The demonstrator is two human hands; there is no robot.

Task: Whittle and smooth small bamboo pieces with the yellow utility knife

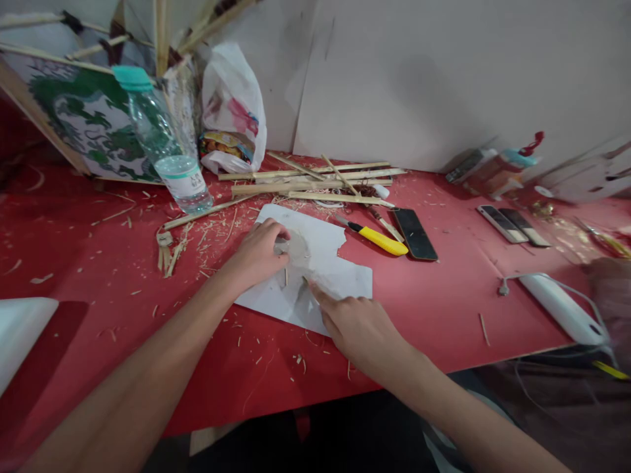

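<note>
Head view: a plain grey-white wall point(434, 85) stands behind a glossy red tabletop point(458, 309) littered with pale wood shavings point(298, 362). An irregularly cut white paper sheet point(348, 279), bearing a greyish patch point(298, 246), lies flat at the near centre, beneath both hands. Left hand point(261, 253): fingers curled, thumb near the patch; whether anything is pinched cannot be determined. Right hand point(357, 325): index finger extended to the sheet, others folded; grip likewise undetermined. Beyond lies a yellow-handled knife point(382, 240). Assessed step: close fingertip work on the patch; the next move calls for a steady sheet and light pressure.
</note>
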